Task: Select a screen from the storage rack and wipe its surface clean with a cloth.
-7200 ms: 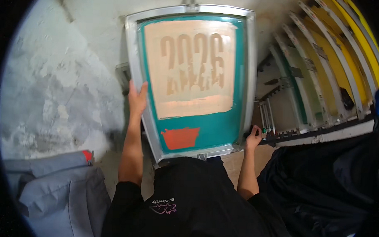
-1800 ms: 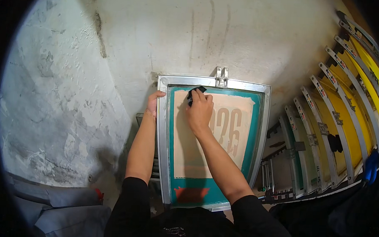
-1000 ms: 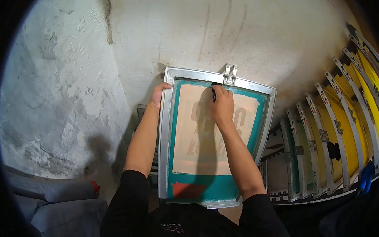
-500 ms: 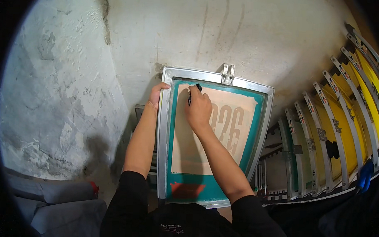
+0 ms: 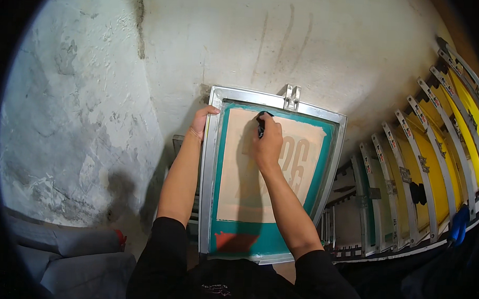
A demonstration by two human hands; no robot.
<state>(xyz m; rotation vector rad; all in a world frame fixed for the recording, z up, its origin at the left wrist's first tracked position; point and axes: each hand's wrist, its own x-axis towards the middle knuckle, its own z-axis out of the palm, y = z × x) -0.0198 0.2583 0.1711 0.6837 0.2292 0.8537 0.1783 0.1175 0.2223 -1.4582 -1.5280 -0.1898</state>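
A silver metal-framed printing screen (image 5: 210,164) stands in front of me, tilted slightly. Green mesh surrounds its pale peach panel, which carries large tan figures. At the upper left corner, my left hand (image 5: 202,120) is closed around the frame's outer edge, thumb on the front. My right hand (image 5: 269,142) is closed on a small black tool (image 5: 261,125) near the panel's top. Fingers cover much of the tool, so its exact kind cannot be made out. My right forearm and its shadow hide part of the figures. An orange-red patch (image 5: 236,241) marks the lower green area.
On the right, several framed screens (image 5: 407,176) with yellow mesh stand in a rack. A blue-handled item (image 5: 459,225) hangs by the rack's front. Worn walls (image 5: 77,123) rise at left and behind. Grey padded shapes (image 5: 82,273) lie at lower left.
My right hand has moved rightward and slightly down along the panel's top with the black tool. My left hand keeps its hold on the frame. The view has shifted slightly.
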